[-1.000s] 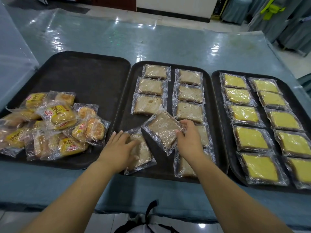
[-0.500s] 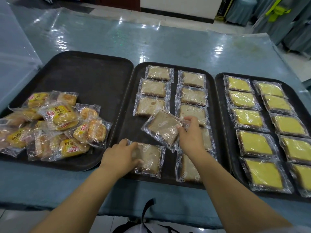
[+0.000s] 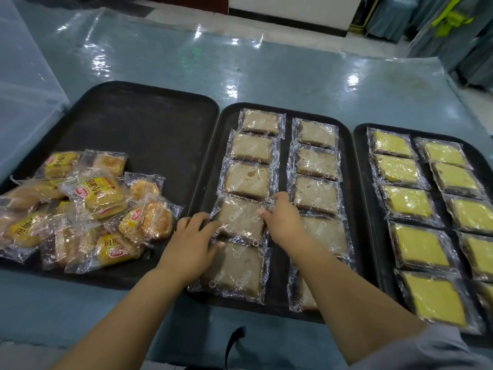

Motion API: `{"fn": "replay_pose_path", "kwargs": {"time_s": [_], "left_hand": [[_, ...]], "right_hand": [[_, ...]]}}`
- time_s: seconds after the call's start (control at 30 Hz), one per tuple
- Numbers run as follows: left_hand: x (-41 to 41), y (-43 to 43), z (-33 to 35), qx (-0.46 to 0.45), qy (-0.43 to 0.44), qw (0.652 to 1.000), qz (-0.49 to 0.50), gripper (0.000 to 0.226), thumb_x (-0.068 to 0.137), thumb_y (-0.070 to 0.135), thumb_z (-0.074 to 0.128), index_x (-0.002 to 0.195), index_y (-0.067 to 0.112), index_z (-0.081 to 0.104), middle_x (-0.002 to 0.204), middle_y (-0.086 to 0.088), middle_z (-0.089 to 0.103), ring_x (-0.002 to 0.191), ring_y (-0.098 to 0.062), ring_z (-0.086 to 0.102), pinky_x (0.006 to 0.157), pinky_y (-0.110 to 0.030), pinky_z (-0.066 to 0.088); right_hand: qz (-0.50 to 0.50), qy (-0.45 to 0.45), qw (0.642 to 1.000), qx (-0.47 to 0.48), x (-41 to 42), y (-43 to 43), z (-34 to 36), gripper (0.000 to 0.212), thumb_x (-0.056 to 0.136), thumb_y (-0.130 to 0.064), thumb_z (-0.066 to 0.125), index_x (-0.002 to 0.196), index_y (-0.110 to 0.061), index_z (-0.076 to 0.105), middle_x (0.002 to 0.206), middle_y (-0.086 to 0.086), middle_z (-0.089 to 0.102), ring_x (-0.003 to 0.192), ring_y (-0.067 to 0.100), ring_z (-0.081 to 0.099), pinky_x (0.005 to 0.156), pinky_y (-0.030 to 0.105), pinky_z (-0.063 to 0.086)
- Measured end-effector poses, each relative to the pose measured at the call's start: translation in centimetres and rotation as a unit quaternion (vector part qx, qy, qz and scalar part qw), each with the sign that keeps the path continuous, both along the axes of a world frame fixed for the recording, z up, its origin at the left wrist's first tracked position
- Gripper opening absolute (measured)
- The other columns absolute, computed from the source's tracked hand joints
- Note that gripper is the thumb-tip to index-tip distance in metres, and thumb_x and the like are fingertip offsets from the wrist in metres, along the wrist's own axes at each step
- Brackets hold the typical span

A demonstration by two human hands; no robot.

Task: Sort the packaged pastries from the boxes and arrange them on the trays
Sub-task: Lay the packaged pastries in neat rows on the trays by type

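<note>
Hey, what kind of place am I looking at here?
Probably a banquet or catering hall: a long table under clear plastic sheeting, three black serving trays of wrapped pastries, and what look like fabric-draped chairs behind.

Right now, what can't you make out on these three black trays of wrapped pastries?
Head view.
Nearest clear-wrapped brown cake slice, right column: behind the right forearm.
Yellow cake slices at right edge: cut off by frame.
Yellow-labelled bun pile: lower packets buried, print too small.

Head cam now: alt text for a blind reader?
The left hand and right hand touch opposite edges of a brown cake packet in the left column of the middle tray. The left tray holds a pile of yellow-labelled bun packets; the right tray, rows of yellow cake packets.
</note>
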State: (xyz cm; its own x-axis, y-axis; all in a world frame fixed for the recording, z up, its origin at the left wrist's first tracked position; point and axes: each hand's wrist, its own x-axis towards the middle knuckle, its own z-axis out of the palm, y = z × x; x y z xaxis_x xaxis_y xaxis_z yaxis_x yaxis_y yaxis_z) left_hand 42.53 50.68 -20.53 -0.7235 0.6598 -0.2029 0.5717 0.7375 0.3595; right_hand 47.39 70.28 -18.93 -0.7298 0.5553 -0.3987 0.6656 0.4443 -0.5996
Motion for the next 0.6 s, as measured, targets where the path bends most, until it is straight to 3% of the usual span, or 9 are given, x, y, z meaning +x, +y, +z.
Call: {"fn": "replay_pose_path", "kwargs": {"time_s": [0.1, 0.2, 0.33, 0.47, 0.6], "left_hand": [[-0.6, 0.4, -0.3, -0.014, -0.035, 0.999, -0.036, 0.056, 0.094, 0.042, 0.046, 0.145, 0.033, 0.026, 0.155, 0.006, 0.008, 0.135, -0.025, 0.013, 0.111, -0.037, 0.025], [-1.1, 0.7, -0.5, -0.034, -0.069, 0.996, -0.056, 0.060, 0.094, 0.043, 0.046, 0.147, 0.031, 0.023, 0.156, 0.005, 0.001, 0.137, -0.025, 0.015, 0.113, -0.037, 0.022], [-1.5, 0.9, -0.1, -0.041, -0.082, 0.994, -0.064, 0.063, 0.090, 0.047, 0.052, 0.145, 0.027, 0.029, 0.151, 0.002, 0.010, 0.133, -0.024, 0.023, 0.111, -0.034, 0.028], [-2.0, 1.2, 0.1, -0.053, -0.048, 0.994, -0.087, 0.060, 0.089, 0.046, 0.053, 0.142, 0.026, 0.033, 0.146, 0.001, 0.017, 0.125, -0.023, 0.030, 0.104, -0.032, 0.035], [-2.3, 1.2, -0.3, -0.052, -0.045, 0.992, -0.102, 0.064, 0.089, 0.048, 0.052, 0.144, 0.030, 0.026, 0.144, 0.000, 0.019, 0.125, -0.023, 0.025, 0.106, -0.034, 0.034]], "right_hand": [[0.059, 0.003, 0.993, 0.105, 0.4, -0.5, 0.0, 0.056, 0.091, -0.025, 0.061, 0.137, -0.010, 0.033, 0.133, 0.011, 0.040, 0.117, 0.027, 0.047, 0.098, 0.036, 0.042], [0.166, 0.024, 0.969, 0.184, 1.3, -1.3, -0.3, 0.054, 0.091, -0.033, 0.059, 0.137, -0.012, 0.040, 0.142, 0.008, 0.032, 0.131, 0.024, 0.029, 0.109, 0.035, 0.029], [0.272, -0.020, 0.945, 0.180, 2.6, -1.8, -1.4, 0.051, 0.093, -0.041, 0.053, 0.133, -0.011, 0.046, 0.151, 0.006, 0.023, 0.137, 0.025, 0.018, 0.112, 0.036, 0.023], [0.275, -0.008, 0.944, 0.184, 2.9, -1.6, -1.7, 0.052, 0.092, -0.041, 0.054, 0.134, -0.011, 0.046, 0.151, 0.006, 0.024, 0.136, 0.024, 0.019, 0.111, 0.036, 0.025], [0.268, -0.017, 0.944, 0.191, 2.6, -1.8, -1.7, 0.055, 0.092, -0.041, 0.054, 0.137, -0.011, 0.042, 0.152, 0.006, 0.020, 0.137, 0.024, 0.017, 0.112, 0.035, 0.023]]}}
